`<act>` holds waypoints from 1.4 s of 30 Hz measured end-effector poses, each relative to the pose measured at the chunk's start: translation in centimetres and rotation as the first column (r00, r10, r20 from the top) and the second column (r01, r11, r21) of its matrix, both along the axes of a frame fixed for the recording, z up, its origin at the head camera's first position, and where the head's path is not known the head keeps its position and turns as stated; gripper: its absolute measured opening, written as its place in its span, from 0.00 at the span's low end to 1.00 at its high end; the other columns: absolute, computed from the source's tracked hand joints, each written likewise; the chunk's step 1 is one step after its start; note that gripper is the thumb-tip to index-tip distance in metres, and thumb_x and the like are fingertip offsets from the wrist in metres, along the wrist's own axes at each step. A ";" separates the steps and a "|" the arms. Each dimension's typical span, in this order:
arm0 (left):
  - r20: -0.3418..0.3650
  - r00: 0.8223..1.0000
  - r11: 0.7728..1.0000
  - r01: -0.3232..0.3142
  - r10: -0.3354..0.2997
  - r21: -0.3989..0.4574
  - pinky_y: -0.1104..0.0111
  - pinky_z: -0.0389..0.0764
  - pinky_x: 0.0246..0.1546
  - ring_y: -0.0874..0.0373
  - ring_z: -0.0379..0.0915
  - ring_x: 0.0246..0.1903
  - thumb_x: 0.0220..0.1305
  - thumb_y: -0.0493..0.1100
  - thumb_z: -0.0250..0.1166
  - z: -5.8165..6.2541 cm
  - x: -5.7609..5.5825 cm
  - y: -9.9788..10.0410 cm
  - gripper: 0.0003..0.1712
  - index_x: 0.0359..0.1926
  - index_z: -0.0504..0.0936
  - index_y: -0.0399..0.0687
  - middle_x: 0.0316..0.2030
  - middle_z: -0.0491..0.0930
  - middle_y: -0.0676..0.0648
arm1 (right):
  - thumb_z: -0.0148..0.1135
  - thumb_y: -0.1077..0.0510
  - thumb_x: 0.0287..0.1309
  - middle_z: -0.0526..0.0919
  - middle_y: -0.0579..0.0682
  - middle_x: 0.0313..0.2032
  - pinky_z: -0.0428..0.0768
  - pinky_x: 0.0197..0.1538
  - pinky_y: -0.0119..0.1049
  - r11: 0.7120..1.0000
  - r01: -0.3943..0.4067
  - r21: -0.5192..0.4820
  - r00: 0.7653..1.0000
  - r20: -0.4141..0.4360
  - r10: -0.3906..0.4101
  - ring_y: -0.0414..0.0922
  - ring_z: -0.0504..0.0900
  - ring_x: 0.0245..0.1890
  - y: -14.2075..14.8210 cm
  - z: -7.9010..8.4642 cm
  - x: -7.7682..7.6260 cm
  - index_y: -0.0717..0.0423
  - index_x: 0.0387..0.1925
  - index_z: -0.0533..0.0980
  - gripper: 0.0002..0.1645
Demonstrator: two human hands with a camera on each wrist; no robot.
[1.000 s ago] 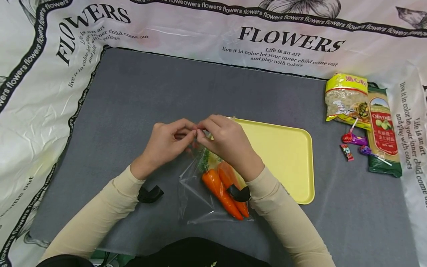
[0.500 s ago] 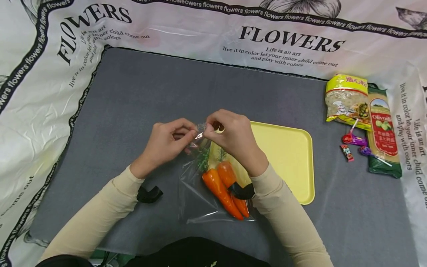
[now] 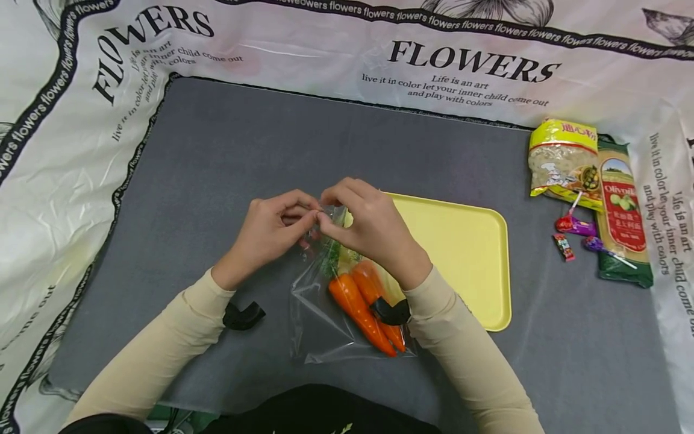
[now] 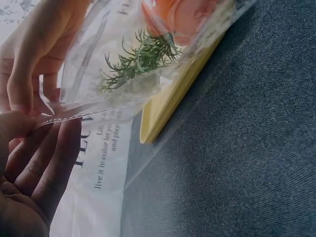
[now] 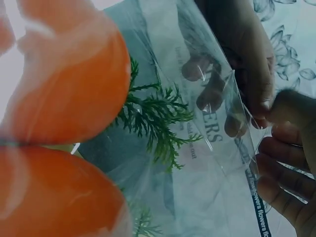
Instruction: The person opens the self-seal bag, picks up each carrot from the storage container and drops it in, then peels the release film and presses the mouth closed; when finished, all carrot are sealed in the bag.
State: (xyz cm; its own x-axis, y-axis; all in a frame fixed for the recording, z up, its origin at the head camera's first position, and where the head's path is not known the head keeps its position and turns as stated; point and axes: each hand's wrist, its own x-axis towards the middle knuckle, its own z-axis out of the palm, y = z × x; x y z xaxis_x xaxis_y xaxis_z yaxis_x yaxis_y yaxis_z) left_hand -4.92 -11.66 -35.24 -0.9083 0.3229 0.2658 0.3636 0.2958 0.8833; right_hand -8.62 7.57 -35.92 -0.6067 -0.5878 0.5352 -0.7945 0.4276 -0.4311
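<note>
A clear plastic zip bag (image 3: 311, 328) lies on the grey surface and partly over the yellow tray (image 3: 461, 259). Inside are two orange carrots (image 3: 352, 301) with green leafy tops (image 4: 140, 57). My left hand (image 3: 268, 235) pinches the bag's mouth edge between thumb and fingers. Right beside it, my right hand (image 3: 374, 226) pinches the same edge, its fingertips meeting the left ones. In the left wrist view the edge strip (image 4: 61, 116) runs taut out of the left fingers. The right wrist view shows both hands at the rim, left fingers (image 5: 207, 94) seen through the plastic.
At the far right lie a yellow-topped pasta bag (image 3: 564, 160) and a green-and-red pack (image 3: 623, 211). Close by are a red lollipop (image 3: 564, 224), a purple lollipop (image 3: 593, 244) and a small wrapped sweet (image 3: 564, 248). A printed white cloth (image 3: 303, 54) borders the grey surface.
My right hand moved right along the bag's edge, baring a stretch of it, then came back left against the left fingertips. The left hand stays nearly still; the carrots barely shift.
</note>
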 end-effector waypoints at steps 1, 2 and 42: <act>0.000 1.000 1.000 0.003 -0.003 0.001 0.71 0.79 0.18 0.54 0.79 0.16 0.62 0.29 0.61 0.0 0.0 0.0 0.04 0.37 0.80 0.35 0.26 0.83 0.39 | 0.62 0.57 0.57 0.79 0.48 0.31 0.77 0.39 0.31 1.000 0.002 0.004 1.000 -0.003 -0.002 0.41 0.76 0.32 0.0 0.0 0.0 0.57 0.34 0.79 0.06; 0.003 1.000 1.000 0.008 -0.008 0.004 0.71 0.79 0.18 0.54 0.79 0.16 0.62 0.29 0.61 0.0 0.0 0.0 0.04 0.37 0.80 0.35 0.26 0.84 0.39 | 0.62 0.58 0.57 0.79 0.47 0.31 0.77 0.39 0.30 1.000 0.004 0.005 1.000 -0.004 -0.004 0.41 0.76 0.32 -0.1 -0.1 0.0 0.56 0.33 0.79 0.05; 0.028 0.999 0.999 0.015 -0.016 0.032 0.65 0.80 0.19 0.56 0.82 0.22 0.65 0.33 0.60 -1.7 -0.7 -0.3 0.05 0.41 0.80 0.40 0.28 0.85 0.45 | 0.56 0.63 0.58 0.77 0.47 0.26 0.75 0.30 0.32 0.991 0.113 -0.078 0.993 0.030 -0.111 0.42 0.74 0.27 1.3 -0.5 -1.0 0.56 0.29 0.76 0.04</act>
